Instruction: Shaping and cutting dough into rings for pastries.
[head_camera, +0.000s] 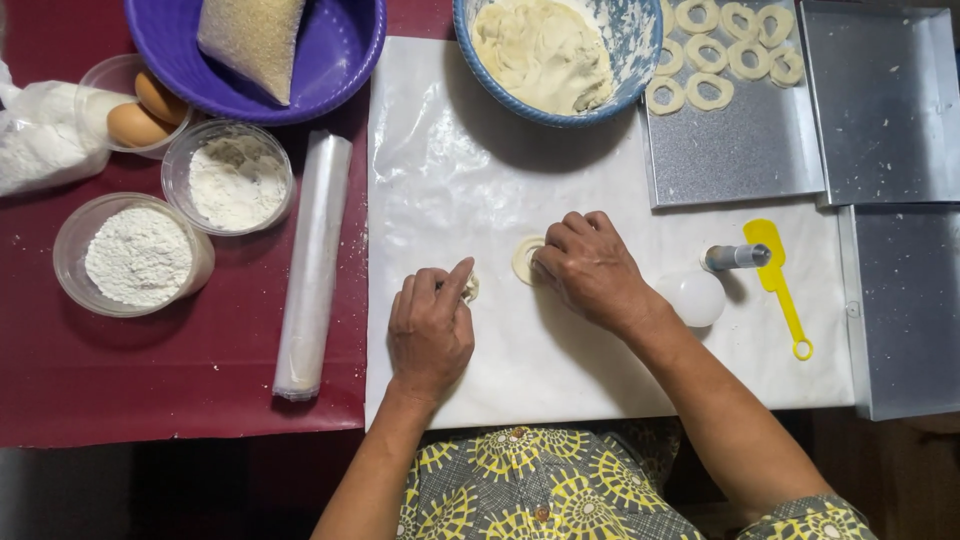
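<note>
Dough ring lies under the right hand, whose curled fingertips shape it; the left hand pinches a dough scrap. Beyond, finished rings fill a tray; lifting needs care.

The right hand hides half the dough ring; both bowls run past the top edge.

Dough disc lies between both hands, seemingly touching.
</note>
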